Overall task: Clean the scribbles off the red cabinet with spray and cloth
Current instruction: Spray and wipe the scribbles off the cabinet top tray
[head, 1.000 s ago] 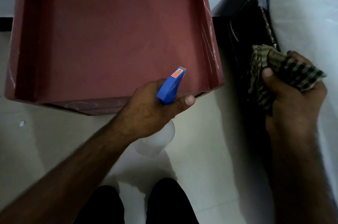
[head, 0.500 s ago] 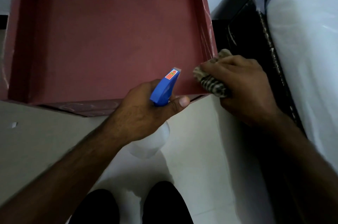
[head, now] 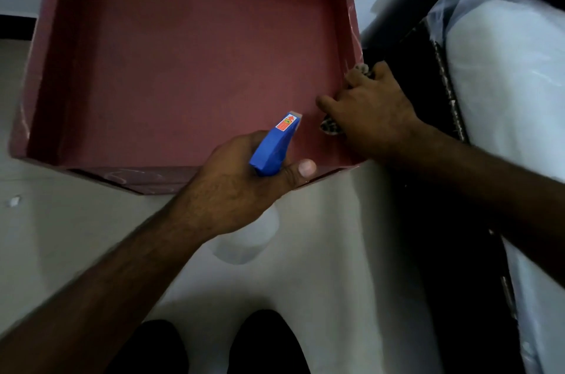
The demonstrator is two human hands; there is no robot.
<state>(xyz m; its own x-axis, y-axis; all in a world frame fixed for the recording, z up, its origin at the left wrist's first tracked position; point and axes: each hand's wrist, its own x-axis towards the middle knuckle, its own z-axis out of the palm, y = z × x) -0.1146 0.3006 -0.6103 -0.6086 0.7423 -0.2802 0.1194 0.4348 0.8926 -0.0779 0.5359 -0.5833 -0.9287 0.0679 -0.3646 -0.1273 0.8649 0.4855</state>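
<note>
The red cabinet (head: 171, 61) lies on the floor like an open box, its inside facing up. Faint white scribbles show on its right wall and front face. My left hand (head: 235, 190) grips a spray bottle (head: 276, 146) with a blue head and a clear body, held over the cabinet's front right corner. My right hand (head: 371, 113) presses a checked cloth (head: 330, 126) against the inside of the right wall; only bits of the cloth show under the fingers.
A pale tiled floor (head: 61, 236) surrounds the cabinet. A dark piece of furniture (head: 428, 74) and a white mattress wrapped in plastic (head: 504, 83) stand close on the right. My two dark feet (head: 208, 346) are at the bottom edge.
My right hand carried the cloth from beside the mattress to the cabinet's right wall and slid it farther along that wall. The left hand with the spray bottle stayed about where it was.
</note>
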